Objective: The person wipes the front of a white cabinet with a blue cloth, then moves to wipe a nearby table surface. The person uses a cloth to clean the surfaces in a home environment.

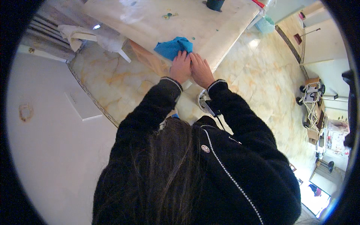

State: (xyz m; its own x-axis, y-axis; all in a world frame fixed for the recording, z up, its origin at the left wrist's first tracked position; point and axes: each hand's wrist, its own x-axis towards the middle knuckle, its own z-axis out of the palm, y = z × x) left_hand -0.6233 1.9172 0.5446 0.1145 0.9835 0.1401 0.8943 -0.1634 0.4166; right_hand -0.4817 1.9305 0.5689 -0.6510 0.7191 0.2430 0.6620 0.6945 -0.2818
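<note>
A crumpled blue cloth (170, 48) lies at the near corner of the table, which has a pale cover (210, 35). On the cloth's near edge, my left hand (181, 68) grips it with bent fingers. Right beside it, my right hand (201, 70) holds the cloth's right end at its fingertips. The two hands nearly touch, and both thumbs are mostly hidden. Black fuzzy sleeves with light trim cover my forearms.
A dark green pot (215, 4) stands at the table's far side, with small green bits (169, 15) nearer. To the left is a white chair with cloth (107, 40) over it. A folded wagon (313, 101) stands at the right. Marbled floor (255, 71) surrounds the table.
</note>
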